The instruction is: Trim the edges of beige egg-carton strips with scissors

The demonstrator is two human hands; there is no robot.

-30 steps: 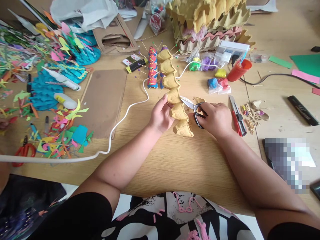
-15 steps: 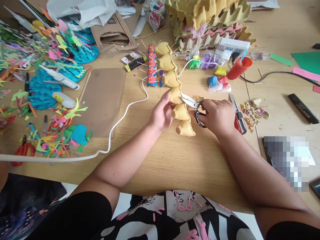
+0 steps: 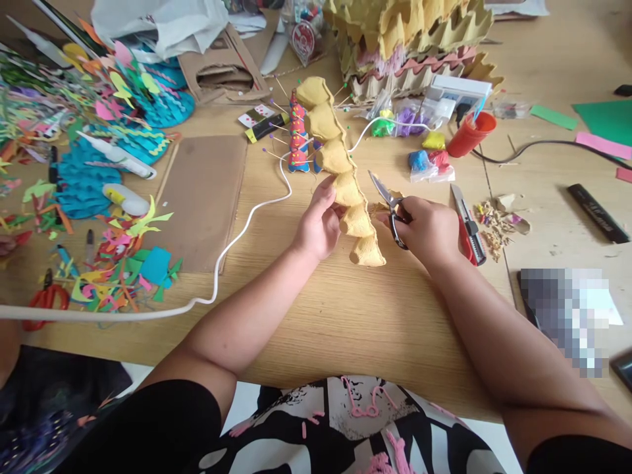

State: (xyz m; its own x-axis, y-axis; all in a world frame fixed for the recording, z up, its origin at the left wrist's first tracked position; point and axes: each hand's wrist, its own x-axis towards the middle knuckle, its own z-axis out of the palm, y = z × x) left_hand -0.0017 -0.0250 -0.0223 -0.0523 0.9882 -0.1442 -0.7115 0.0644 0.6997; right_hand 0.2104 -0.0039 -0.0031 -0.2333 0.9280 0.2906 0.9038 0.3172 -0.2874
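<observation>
My left hand (image 3: 320,220) grips a strip of yellow egg carton (image 3: 336,157) near its lower middle, thumb on top and fingers beneath. The strip is a row of several bumps, slanting up and away from me. In my right hand (image 3: 428,230) is a pair of scissors (image 3: 390,197) with black handles. Their blades point up and left, closed or nearly so, and apart from the strip's right edge. Behind the scissors lies a carton scrap (image 3: 396,193). Partly hidden behind the strip's far end stands a painted red and blue carton piece (image 3: 298,138) stuck with pins.
A white cable (image 3: 251,217) crosses the table at left, beside a cardboard sheet (image 3: 202,197) and colourful paper scraps (image 3: 118,270). A box cutter (image 3: 469,227) lies right of my right hand. Beyond stand a red cup (image 3: 471,133) and stacked egg trays (image 3: 409,46). Another person's hand (image 3: 7,245) shows at far left.
The scissors have come away from the strip's right edge, and their blades have swung upward. The strip's far end has shifted slightly left and up; my left hand keeps its hold.
</observation>
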